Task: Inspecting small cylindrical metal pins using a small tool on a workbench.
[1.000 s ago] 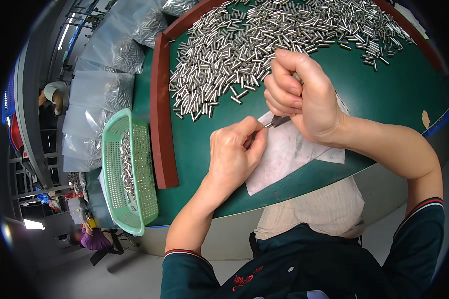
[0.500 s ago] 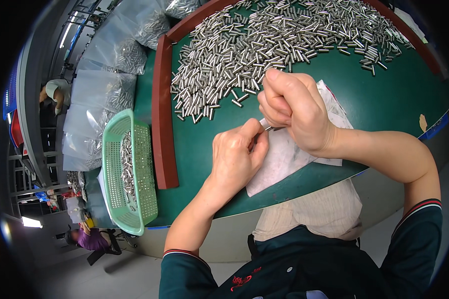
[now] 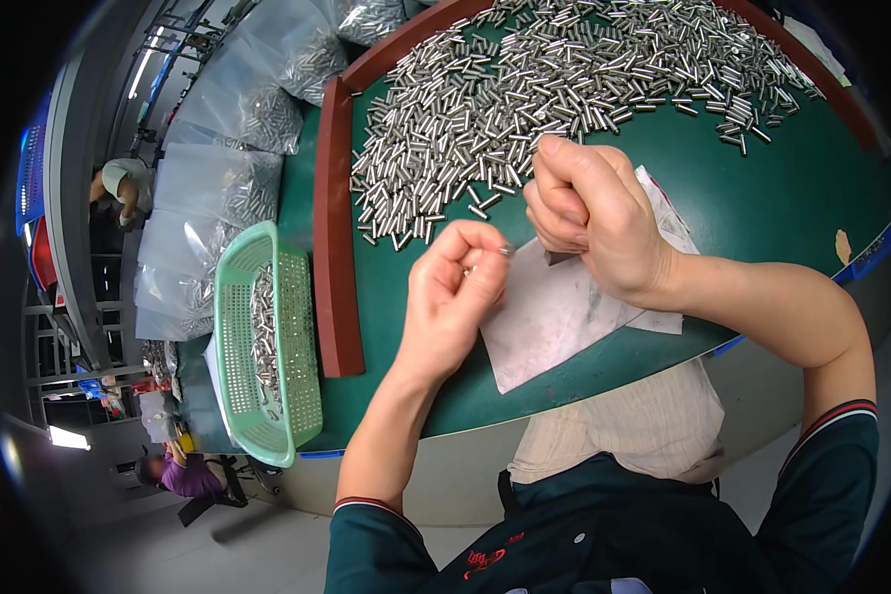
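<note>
My left hand point(image 3: 445, 307) is closed in a pinch on a small metal pin point(image 3: 506, 250), whose shiny end shows at the fingertips. To its right, my right hand point(image 3: 604, 223) is a fist. A dark grey edge point(image 3: 561, 258) shows beneath its fingers; the rest of what it grips is hidden. Both hands hover over a smudged white sheet point(image 3: 549, 322) on the green table point(image 3: 792, 218). Beyond them a wide heap of short steel pins point(image 3: 525, 99) covers the far part of the table.
A reddish-brown border strip point(image 3: 335, 238) fences the pins at the left. Outside it stands a green perforated basket point(image 3: 307, 371) holding more pins. Clear plastic bags point(image 3: 243, 188) of metal parts line the table's left side. Two people are in the background at left.
My left hand has drawn away from my right hand, toward the left, with its fingers turned upward and the pin in them. My right fist stays almost in place. The view has shifted slightly.
</note>
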Demonstrator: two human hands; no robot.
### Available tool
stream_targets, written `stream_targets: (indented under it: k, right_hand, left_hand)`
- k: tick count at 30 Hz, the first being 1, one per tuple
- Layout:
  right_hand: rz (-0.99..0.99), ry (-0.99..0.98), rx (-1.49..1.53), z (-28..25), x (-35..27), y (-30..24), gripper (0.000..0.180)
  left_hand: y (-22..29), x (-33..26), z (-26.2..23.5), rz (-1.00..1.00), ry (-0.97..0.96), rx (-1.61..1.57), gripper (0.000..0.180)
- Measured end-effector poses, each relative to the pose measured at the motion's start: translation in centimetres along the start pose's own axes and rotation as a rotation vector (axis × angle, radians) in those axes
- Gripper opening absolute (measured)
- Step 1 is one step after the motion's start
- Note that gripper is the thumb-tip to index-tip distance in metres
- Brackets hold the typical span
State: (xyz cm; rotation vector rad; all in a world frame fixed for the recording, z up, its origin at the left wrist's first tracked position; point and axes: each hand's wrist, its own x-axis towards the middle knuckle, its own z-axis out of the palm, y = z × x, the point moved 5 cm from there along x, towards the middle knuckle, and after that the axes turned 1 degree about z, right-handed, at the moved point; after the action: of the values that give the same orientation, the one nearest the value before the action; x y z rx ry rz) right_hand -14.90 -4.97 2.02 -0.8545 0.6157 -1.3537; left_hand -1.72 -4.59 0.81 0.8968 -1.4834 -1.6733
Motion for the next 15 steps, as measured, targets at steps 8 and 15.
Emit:
stream_targets:
  k: [8, 15]
  right_hand:
    - [0.040, 0.000, 0.023, -0.4, 0.3, 0.3, 0.040]
    - [0.046, -0.011, 0.014, -0.5, 0.3, 0.3, 0.040]
  left_hand:
    - [-0.9, 0.5, -0.6, -0.141, -0.036, -0.263, 0.015]
    - [-0.6, 0.6, -0.2, -0.026, 0.051, 0.028, 0.010]
